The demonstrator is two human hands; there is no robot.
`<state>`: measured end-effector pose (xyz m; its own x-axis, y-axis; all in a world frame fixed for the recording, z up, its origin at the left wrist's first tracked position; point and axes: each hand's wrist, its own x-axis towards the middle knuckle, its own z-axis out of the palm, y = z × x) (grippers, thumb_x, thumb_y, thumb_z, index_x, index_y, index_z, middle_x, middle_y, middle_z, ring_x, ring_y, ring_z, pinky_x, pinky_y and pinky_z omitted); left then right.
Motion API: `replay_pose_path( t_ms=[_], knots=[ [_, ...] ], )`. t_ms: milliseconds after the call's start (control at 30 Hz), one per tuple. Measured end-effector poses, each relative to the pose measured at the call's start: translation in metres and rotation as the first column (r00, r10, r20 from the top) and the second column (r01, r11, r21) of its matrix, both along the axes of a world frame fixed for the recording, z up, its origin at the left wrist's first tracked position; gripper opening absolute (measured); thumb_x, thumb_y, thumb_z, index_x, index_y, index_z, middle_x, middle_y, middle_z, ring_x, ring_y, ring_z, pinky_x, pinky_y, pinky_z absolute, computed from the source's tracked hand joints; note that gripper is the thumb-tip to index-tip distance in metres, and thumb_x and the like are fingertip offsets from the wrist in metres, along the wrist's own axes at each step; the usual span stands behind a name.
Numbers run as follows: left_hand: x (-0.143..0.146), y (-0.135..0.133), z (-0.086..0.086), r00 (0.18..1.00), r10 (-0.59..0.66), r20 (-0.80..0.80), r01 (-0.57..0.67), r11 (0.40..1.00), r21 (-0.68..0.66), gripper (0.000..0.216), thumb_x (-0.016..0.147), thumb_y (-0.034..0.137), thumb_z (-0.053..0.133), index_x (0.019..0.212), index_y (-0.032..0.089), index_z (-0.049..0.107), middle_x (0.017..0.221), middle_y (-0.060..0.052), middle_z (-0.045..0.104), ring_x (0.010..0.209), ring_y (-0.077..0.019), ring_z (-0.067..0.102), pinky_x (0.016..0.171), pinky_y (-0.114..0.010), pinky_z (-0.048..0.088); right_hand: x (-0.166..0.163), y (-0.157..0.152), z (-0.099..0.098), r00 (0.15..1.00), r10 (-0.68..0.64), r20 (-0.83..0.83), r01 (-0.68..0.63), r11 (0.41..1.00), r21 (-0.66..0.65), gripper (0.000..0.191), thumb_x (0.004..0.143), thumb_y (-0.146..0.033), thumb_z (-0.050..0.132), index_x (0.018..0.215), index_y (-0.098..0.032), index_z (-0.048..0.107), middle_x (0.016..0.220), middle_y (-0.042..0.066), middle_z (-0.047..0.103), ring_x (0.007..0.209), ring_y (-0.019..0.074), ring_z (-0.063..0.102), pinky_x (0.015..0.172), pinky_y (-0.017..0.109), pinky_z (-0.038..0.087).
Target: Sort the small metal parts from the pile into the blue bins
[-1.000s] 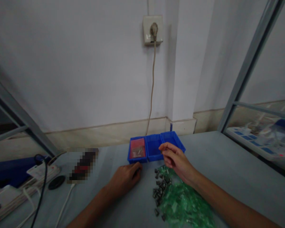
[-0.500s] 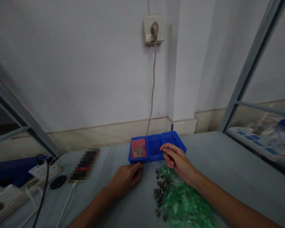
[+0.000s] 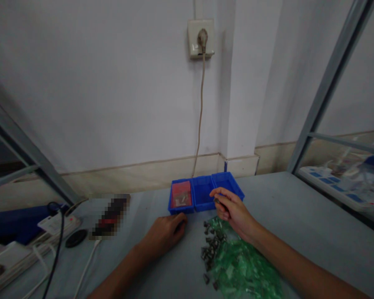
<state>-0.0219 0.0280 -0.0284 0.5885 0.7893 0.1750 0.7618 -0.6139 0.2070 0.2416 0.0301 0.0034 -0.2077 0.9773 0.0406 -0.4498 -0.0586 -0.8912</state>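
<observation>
My right hand (image 3: 233, 207) is raised over the green plastic bag (image 3: 246, 270) and the front edge of the blue bins. Thumb and fingers pinch a small dark metal piece (image 3: 217, 201), mostly covered by the fingertips. Several short grey metal cylinders (image 3: 212, 247) lie loose beside and on the bag's left edge. My left hand (image 3: 170, 230) rests on the table, its fingers curled in, with nothing visible in them. It lies close to the left blue bin (image 3: 181, 211), which contains a red packet (image 3: 181, 189) with small pieces. The middle bin (image 3: 204, 203) and right bin (image 3: 226, 179) adjoin it.
Behind the table (image 3: 299, 232) stands a wall with a plugged-in socket (image 3: 201, 39) and a hanging cord. At left are a blurred-out phone-like object (image 3: 110, 216), a round black disc (image 3: 76, 238), cables and a power strip (image 3: 34, 259). Metal frame posts (image 3: 326, 83) rise at both sides.
</observation>
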Motion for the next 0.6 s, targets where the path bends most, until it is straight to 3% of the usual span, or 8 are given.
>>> replay_pose_path(
  t_ms=[600],
  knots=[
    [0.0010,-0.0006,0.0008,1.000,0.005,-0.010,-0.005,1.000,0.006,0.015,0.098,0.023,0.049,0.107,0.026,0.061,0.090,0.000,0.073,0.072,-0.0159,0.067,0.066,-0.024,0.043,0.0012,0.0000,-0.0045,0.999,0.039,0.004,-0.039,0.998,0.057,0.023,0.089,-0.038,0.070,0.100,-0.019,0.064,0.054,-0.010,0.038,0.042,0.0050,0.024,0.042,0.021,0.016]
  ],
)
